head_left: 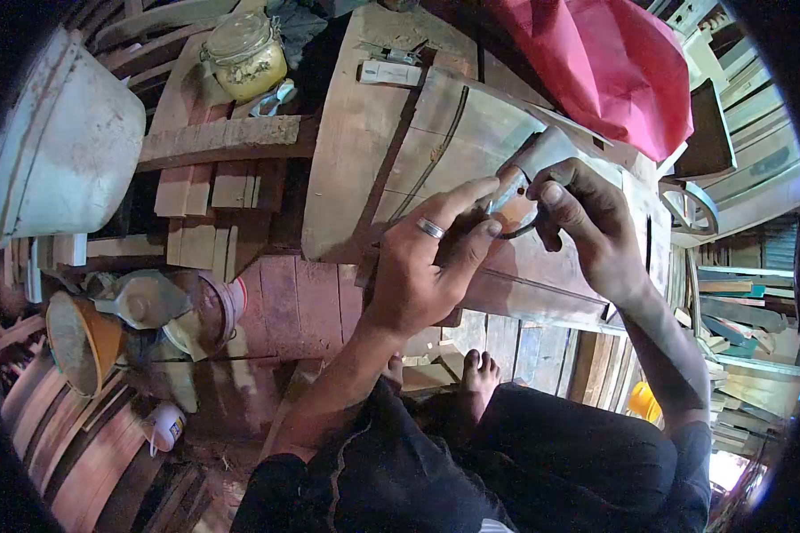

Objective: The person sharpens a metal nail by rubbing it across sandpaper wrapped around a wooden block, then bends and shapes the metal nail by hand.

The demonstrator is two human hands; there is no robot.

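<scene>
Both hands meet over the wooden bench around a small rounded piece (512, 211), pale brown with a dark curved edge; I cannot make out its kind. My left hand (427, 258), with a ring on one finger, pinches its left side between thumb and fingers. On the other side, the bent thumb and fingers of my right hand (591, 218) are closed at its edge. Fingers hide part of the piece. Just behind it lies a curled greyish sheet (545, 153) on the bench.
A wooden bench top (347, 178) carries a thin dark curved strip (436, 155) and a small pale block (390, 73). Red cloth (604, 71) lies at the back right. Left are a white tub (71, 133), a glass jar (247, 62) and an orange-rimmed bowl (78, 345).
</scene>
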